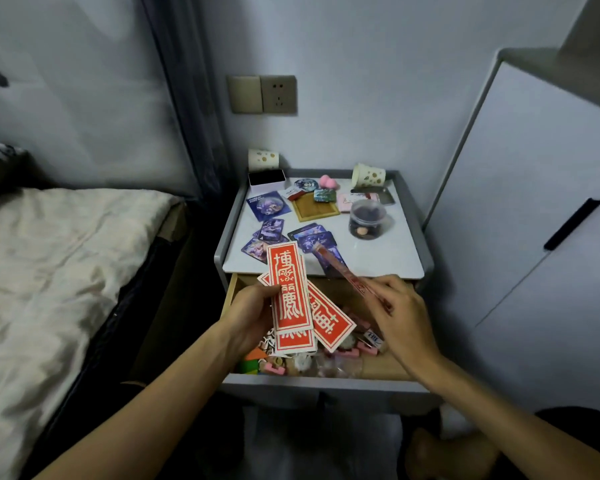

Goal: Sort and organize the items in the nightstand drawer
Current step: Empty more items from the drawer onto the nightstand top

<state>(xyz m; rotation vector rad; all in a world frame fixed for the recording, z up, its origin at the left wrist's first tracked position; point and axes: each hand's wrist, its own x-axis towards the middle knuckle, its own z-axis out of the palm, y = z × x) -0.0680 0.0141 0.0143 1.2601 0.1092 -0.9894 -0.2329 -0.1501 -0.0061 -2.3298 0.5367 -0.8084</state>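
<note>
Left hand [253,306] grips fanned red slips [288,289]; right hand [400,310] pinches one more slip [340,271] (seen edge-on). Its long axis points up-left toward the fan, just beside it, over the open drawer [229,296].

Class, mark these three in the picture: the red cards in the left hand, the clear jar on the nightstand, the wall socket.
red cards [286,287]: head view, middle of the top card.
clear jar [367,224]: head view, its side wall.
wall socket [278,94]: head view, centre of its faceplate.

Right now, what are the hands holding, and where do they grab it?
The left hand grips fanned red cards by their left edge; the right hand pinches another red card at its near end.
</note>
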